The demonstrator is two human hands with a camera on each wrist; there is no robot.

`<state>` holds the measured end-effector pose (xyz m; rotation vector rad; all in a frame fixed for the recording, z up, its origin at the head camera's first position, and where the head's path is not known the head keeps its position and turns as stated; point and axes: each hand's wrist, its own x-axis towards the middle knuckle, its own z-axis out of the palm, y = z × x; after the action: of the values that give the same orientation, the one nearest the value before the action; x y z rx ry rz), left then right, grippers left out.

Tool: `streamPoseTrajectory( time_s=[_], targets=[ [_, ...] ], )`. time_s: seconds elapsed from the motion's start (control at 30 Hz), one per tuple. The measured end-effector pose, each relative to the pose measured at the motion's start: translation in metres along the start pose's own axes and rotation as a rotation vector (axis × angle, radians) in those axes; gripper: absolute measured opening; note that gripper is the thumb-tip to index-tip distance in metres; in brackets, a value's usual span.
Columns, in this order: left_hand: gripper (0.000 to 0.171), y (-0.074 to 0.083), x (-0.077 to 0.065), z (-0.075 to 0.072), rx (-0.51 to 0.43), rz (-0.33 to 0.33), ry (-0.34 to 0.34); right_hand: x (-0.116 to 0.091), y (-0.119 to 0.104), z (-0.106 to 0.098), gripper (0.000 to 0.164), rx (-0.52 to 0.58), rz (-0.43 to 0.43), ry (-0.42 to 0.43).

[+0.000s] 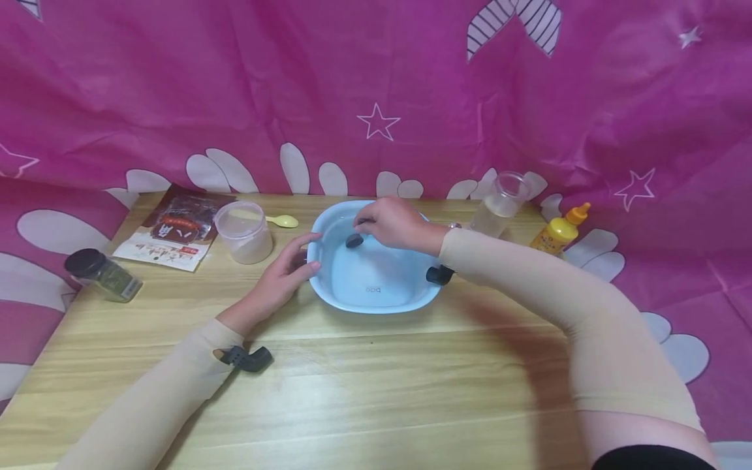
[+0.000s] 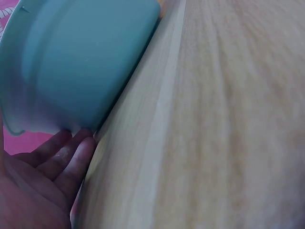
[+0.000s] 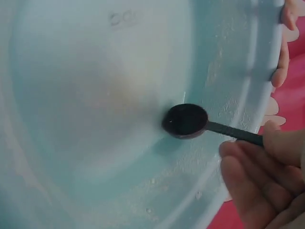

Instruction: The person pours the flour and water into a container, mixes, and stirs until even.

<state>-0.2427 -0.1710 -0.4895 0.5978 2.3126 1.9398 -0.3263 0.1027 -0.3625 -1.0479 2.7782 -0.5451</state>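
Note:
A light blue plastic basin [image 1: 376, 309] stands on the wooden table, a thin layer of cloudy whitish liquid in its bottom. My right hand [image 1: 395, 223] reaches over it and pinches the thin handle of a small black measuring spoon [image 3: 186, 121]. The spoon's round bowl hangs inside the basin, near its left wall. At the basin's left side my left hand [image 1: 276, 277] holds the rim, thumb and a finger hooked over the edge. Its other fingers [image 2: 76, 164] lie against the outer wall in the left wrist view.
Left of the basin are a lidless plastic tub [image 1: 243, 238], a yellow spoon [image 1: 283, 221], a printed food packet [image 1: 176, 228] and a black-capped jar [image 1: 108, 277]. Behind my right arm stand a clear container [image 1: 498, 205] and a yellow squeeze bottle [image 1: 555, 235]. A pink curtain [image 1: 329, 85] borders the table.

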Motion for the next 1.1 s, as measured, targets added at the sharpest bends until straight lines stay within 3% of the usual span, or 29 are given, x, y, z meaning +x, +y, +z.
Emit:
streamPoseTrajectory(
  time_s=[0.17,0.33,0.43,0.53,0.63,0.73,0.83,0.97,1.1],
  targets=[
    [0.060,0.003,0.000,-0.001,0.020,-0.003,0.014,-0.007,0.001,-0.009,0.017,-0.123,0.029,-0.018],
    [0.059,0.002,-0.001,-0.003,0.043,-0.024,0.021,-0.013,-0.002,-0.017,0.014,-0.170,0.068,-0.134],
    [0.059,0.001,-0.001,-0.003,0.051,-0.027,0.021,-0.015,-0.005,-0.016,0.014,-0.052,0.091,-0.243],
    [0.060,0.001,-0.002,-0.003,0.049,-0.023,0.023,-0.014,-0.008,-0.010,0.016,0.205,0.128,-0.319],
    [0.060,0.001,-0.002,-0.002,0.041,-0.015,0.021,-0.011,-0.010,-0.002,0.017,0.442,0.172,-0.315],
    [0.060,-0.002,-0.002,-0.001,0.030,-0.007,0.016,-0.007,-0.011,0.004,0.017,0.523,0.184,-0.257],
    [0.060,-0.004,-0.001,-0.001,0.025,-0.001,0.013,-0.002,-0.011,0.005,0.017,0.460,0.157,-0.175],
    [0.059,-0.003,-0.001,-0.001,0.031,-0.001,0.009,0.002,-0.008,0.003,0.018,0.286,0.123,-0.071],
    [0.060,-0.002,-0.001,-0.002,0.045,-0.009,0.009,0.003,-0.002,-0.002,0.022,0.112,0.112,-0.025]
  ],
)
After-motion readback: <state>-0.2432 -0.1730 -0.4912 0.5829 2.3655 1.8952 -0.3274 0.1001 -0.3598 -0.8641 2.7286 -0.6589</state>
